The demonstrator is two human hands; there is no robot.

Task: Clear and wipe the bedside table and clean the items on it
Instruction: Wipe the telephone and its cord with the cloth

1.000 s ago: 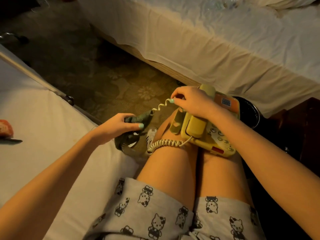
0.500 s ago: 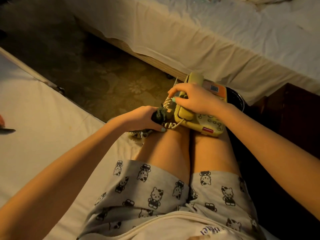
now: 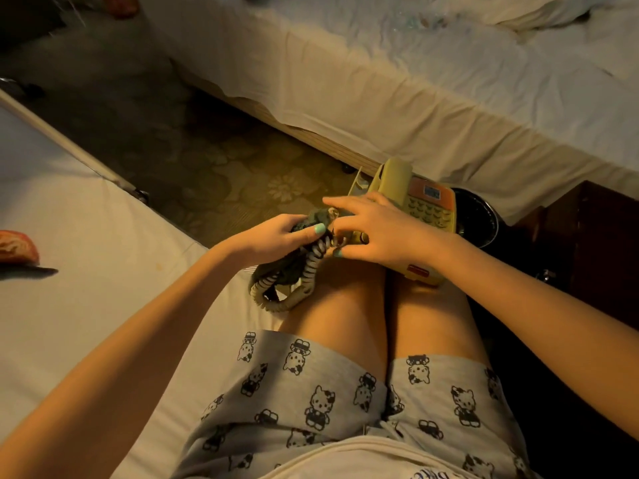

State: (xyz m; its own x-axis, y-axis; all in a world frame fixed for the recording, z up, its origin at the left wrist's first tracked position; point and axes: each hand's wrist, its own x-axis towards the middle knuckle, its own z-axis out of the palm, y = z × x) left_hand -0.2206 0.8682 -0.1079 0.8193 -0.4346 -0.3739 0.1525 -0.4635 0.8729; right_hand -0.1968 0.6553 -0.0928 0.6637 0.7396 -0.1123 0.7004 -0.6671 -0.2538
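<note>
Head view: L hand (image 3: 273, 238) tight round cloth (image 3: 288, 269); R hand (image 3: 383, 231) flat on phone (image 3: 430, 207).

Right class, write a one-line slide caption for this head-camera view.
Right hand rests on a yellow telephone on the lap; left hand grips a dark cloth against its coiled cord.

Telephone (image 3: 428, 210): pale yellow body, orange panel at top, small red patch at near edge. Coiled cord (image 3: 311, 267): cream. Cloth (image 3: 288, 269): dark grey-green. Nails on left hand (image 3: 273, 236) and right hand (image 3: 383, 233): mint green. Shorts (image 3: 311, 392): grey, printed all over with black-and-white cartoon cats. Carpet (image 3: 242, 167): olive-gold, faded flower pattern. Far bed sheet (image 3: 415, 81): plain white to cream. Near bed sheet (image 3: 86, 288): plain off-white. Bedside table (image 3: 594, 243): dark reddish brown. Round thing (image 3: 479, 216) beside telephone: black. Lump (image 3: 17, 247) on near bed sheet: red-orange, pale streaks.
</note>
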